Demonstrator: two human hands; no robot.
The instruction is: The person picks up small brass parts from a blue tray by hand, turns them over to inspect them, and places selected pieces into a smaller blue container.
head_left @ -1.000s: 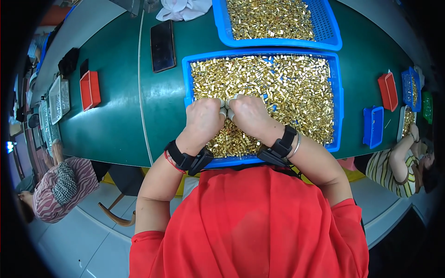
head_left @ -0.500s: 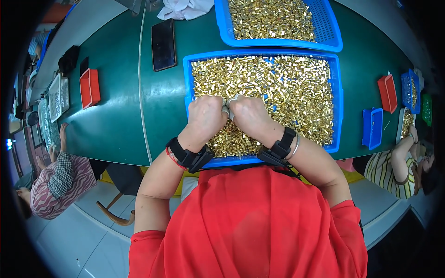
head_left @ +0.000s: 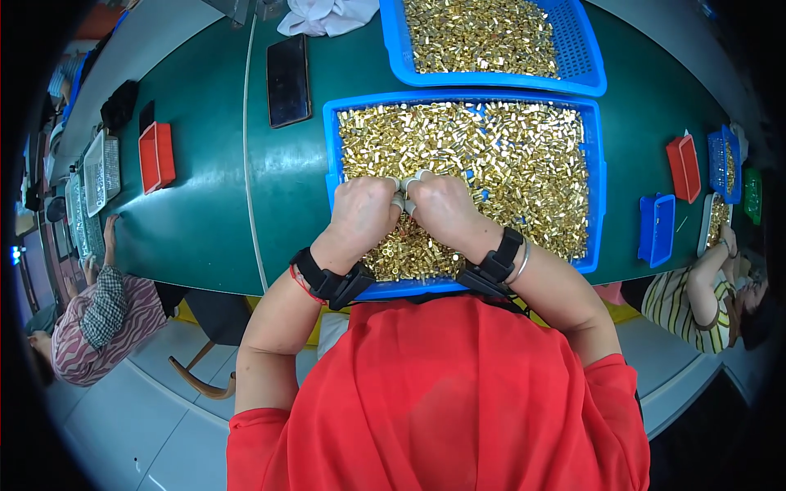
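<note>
A blue tray (head_left: 600, 176) full of small gold metal cylinders (head_left: 532, 172) lies in front of me. Over its near left part, my left hand (head_left: 360, 214) and my right hand (head_left: 447, 214) are both closed, knuckles up. Their fingers curl together, and the tips, wearing whitish finger covers, meet or nearly meet just above the gold pieces. Whatever the fingers pinch is hidden from this view. Each wrist carries a black strap with a small block on it.
Beyond the tray sits a blue perforated basket (head_left: 596, 61) of similar pieces. A dark phone (head_left: 288, 82) and white cloth (head_left: 327, 15) lie left of it. Red bins (head_left: 157, 157) and a blue bin (head_left: 657, 229) stand farther out. One person sits at each side.
Both hands have shifted very slightly toward me, still closed with fingertips together. The gold pieces near them look much the same.
</note>
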